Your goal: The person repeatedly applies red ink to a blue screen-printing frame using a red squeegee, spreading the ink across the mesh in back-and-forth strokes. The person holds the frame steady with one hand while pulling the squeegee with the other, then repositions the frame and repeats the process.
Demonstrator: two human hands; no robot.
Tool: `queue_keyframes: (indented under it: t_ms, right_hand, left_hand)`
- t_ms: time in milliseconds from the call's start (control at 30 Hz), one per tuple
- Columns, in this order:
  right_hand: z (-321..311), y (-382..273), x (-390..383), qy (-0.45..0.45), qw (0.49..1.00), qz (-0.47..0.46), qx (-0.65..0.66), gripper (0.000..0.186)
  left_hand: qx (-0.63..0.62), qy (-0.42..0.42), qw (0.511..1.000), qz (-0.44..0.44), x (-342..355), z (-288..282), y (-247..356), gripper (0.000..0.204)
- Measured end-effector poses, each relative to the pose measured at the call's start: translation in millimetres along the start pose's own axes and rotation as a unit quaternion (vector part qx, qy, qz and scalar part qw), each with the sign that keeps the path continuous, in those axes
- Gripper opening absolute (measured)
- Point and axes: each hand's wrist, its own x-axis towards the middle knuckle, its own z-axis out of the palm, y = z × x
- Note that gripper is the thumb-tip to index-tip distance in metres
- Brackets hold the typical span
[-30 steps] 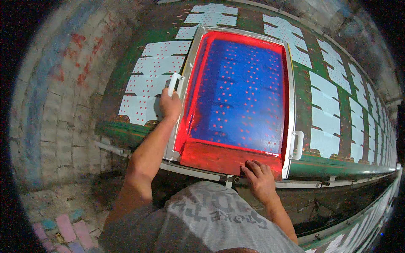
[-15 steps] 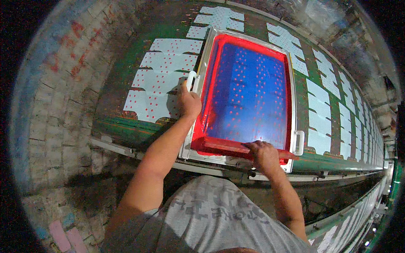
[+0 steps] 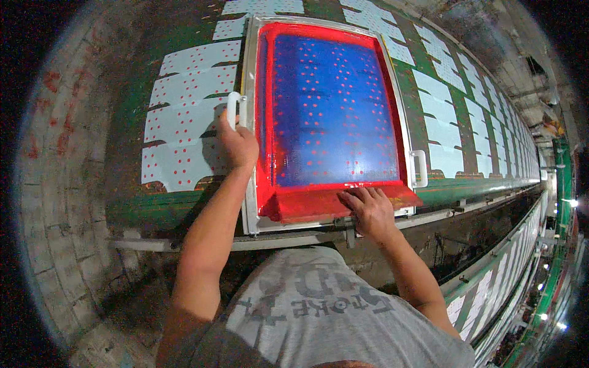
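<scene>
A screen-printing frame [image 3: 250, 184] with a pale metal border lies across the green table. Its blue mesh [image 3: 334, 122] carries rows of red dots and is ringed with wet red ink. On the frame's left side, my left hand [image 3: 240, 146] is closed round a white handle [image 3: 232, 109]. My right hand [image 3: 372, 211] grips a wide red-coated squeegee [image 3: 304, 205] from above. The squeegee stretches along the near end of the mesh, tilted, with its broad face showing. A second white handle [image 3: 419, 168] on the right side is untouched.
Pale cut fabric pieces [image 3: 184, 113] with red dots lie left of the frame. More pale pieces [image 3: 440, 129] run in rows along the long green table [image 3: 184, 205] to the right. A metal rail [image 3: 288, 240] follows its near edge. Another table with pieces [image 3: 485, 294] stands at lower right.
The view has shifted, so the table and frame appear further left and higher. The squeegee has tilted, showing more of its broad face at the mesh's near end. Both hands keep their grips.
</scene>
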Motion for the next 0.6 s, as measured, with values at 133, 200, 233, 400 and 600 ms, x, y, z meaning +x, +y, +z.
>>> queue_keyframes:
  t_ms: [133,200,233,400,600]
  right_hand:
    - [2,36,55,0.059,0.997,-0.032,-0.026,0.048]
    - [4,59,93,0.053,0.997,-0.041,-0.042,0.044]
    - [4,73,111,0.039,0.998,-0.040,-0.022,0.043]
    - [8,138,216,0.037,0.997,-0.041,-0.047,0.041]
    - [9,211,343,0.036,0.993,-0.050,-0.101,0.031]
  left_hand:
    - [0.008,0.010,1.000,0.005,-2,-3,6,0.054]
    - [0.014,0.012,1.000,-0.003,-2,-5,10,0.054]
    - [0.017,0.014,1.000,-0.005,-2,-5,12,0.054]
    - [0.023,-0.020,0.998,-0.049,-3,-14,25,0.053]
    - [0.095,-0.014,0.995,-0.032,-5,-16,37,0.054]
